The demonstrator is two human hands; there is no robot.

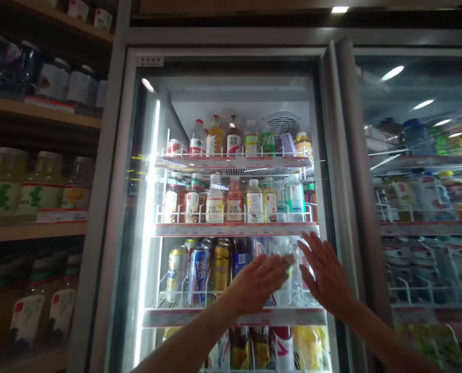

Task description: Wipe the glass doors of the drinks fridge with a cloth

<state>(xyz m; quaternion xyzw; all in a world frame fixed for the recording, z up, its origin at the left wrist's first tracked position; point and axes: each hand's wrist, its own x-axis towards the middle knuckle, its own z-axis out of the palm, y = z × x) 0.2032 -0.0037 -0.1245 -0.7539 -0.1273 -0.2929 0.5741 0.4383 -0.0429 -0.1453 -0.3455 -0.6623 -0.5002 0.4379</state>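
Observation:
Both my hands are raised in front of a lit drinks fridge [225, 60] with a glass door. My left hand [256, 282] stretches toward the right, fingers extended and slightly blurred, in front of the shelf of cans. Close beside it, my right hand [324, 269] is held up with fingers spread, near the door's right side. Neither holds anything; whether they touch the glass I cannot tell. Behind my left hand stand a blue can [200, 274] and a gold can [221, 264]. Part of that shelf's bottles is hidden by my hands.
A vertical metal handle [349, 155] runs along the door edge. To the right is a second glass-fronted fridge [425, 228] with bottles. Wooden shelves [32, 111] with jars and bottles stand at left. Bottles line the upper fridge shelves [234, 229].

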